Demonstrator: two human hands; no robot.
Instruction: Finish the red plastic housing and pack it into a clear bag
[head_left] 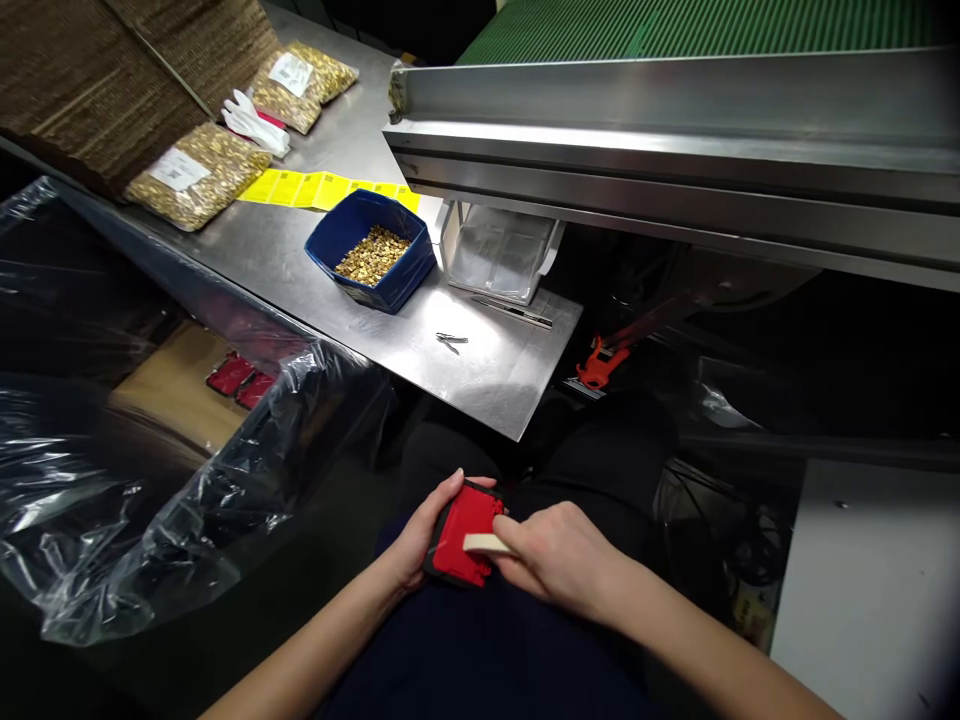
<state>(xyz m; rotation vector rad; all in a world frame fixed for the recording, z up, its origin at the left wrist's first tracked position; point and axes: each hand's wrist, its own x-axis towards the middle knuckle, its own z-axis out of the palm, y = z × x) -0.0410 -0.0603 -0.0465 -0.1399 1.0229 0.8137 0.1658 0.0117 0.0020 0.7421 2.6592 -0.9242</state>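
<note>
Low over the lap, left grip (418,532) is clenched round the edge of a red-and-black part (466,528), thumb on its top. Pale stick (487,544) lies flat across the red face. Right grip (561,560) is closed on the stick's right end, fingers curled and touching the part.

Far left: clear plastic sheet (150,520) is draped, crumpled, over a cardboard box (169,395). Two red pieces (241,380) lie in the box.

Steel worktop (487,385) sits above. At its back left, a bag of brass bits (196,175) carries a white label. White gloves (255,122) are just behind it, and a second bag (300,82) is farther back. Yellow label strip (315,188) lies flat, its end running behind the blue bin (401,288). The bin is tilted and part full of loose brass pieces (373,255).

Tweezers (451,340) lie alone near the front edge. Clear bin (499,255) sits just right of the blue one, under the steel rail (675,160). Slim metal tool (517,314) lies in front of it; cannot tell which kind.

Orange tool (598,366) is below the worktop's right end, in shadow. Green belt (712,25) runs above the rail. White surface (870,580) is at bottom right.
</note>
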